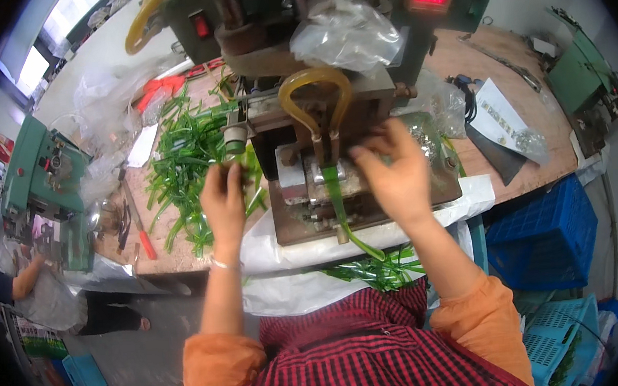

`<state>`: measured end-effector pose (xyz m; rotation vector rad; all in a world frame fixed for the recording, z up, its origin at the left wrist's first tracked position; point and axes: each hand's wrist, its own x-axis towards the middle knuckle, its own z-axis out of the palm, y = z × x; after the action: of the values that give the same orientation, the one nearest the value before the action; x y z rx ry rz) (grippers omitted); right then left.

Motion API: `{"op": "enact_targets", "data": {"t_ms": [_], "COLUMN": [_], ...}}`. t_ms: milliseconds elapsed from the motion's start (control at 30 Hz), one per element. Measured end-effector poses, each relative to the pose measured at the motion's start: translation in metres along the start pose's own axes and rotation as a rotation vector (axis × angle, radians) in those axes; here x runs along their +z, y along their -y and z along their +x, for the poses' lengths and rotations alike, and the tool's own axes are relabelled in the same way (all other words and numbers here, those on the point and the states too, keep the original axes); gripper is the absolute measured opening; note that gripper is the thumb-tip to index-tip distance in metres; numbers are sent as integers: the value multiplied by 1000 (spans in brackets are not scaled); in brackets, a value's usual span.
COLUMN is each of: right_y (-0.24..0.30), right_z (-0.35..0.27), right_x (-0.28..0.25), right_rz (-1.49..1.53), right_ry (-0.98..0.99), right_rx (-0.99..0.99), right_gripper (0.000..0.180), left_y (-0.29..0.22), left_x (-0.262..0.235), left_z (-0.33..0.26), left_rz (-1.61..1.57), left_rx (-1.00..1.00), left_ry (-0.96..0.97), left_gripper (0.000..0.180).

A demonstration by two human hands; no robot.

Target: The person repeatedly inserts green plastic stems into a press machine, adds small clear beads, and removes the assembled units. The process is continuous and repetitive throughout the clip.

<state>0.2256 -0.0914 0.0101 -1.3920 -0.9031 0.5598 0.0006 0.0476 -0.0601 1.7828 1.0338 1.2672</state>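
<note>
A translucent green plastic strip point(336, 198) hangs from the small metal fixture point(328, 174) of the green bench press point(268, 57). Its lower end curls over the front edge of the press base. My right hand point(395, 174) is just right of the fixture, thumb and fingers loosely bent and apart, with nothing visible in them. At the near right edge of a heap of green strips point(176, 149), my left hand point(223, 204) has its fingertips drawn together; what they pinch, if anything, is hidden. More green strips point(382, 269) lie below the press, by my lap.
Beside the heap lies a red-handled tool point(144, 244). Clear plastic bags point(346, 31) rest on the press, and a paper sheet point(497, 118) lies right. Blue crates point(544, 235) stand at right. Another person's arm point(28, 276) shows at a green machine point(47, 183) on the left.
</note>
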Motion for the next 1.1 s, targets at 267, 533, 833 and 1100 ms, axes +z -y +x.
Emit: {"op": "enact_targets", "data": {"t_ms": [267, 533, 833, 1100], "right_y": [-10, 20, -80, -85], "right_z": [-11, -33, 5, -34], "right_x": [23, 27, -90, -73], "right_rz": [279, 285, -365, -990], "right_ry": [-30, 32, -424, -259], "right_rx": [-41, -40, -196, -162], "right_gripper": [34, 52, 43, 16], "left_y": [-43, -135, -107, -98], "left_x": [9, -9, 38, 35], "left_z": [-27, -48, -35, -44], "left_rz": [-236, 165, 247, 272], "left_rx": [208, 895, 1187, 1177], "left_ry": [-175, 137, 214, 213], "left_gripper": [5, 22, 25, 31]}}
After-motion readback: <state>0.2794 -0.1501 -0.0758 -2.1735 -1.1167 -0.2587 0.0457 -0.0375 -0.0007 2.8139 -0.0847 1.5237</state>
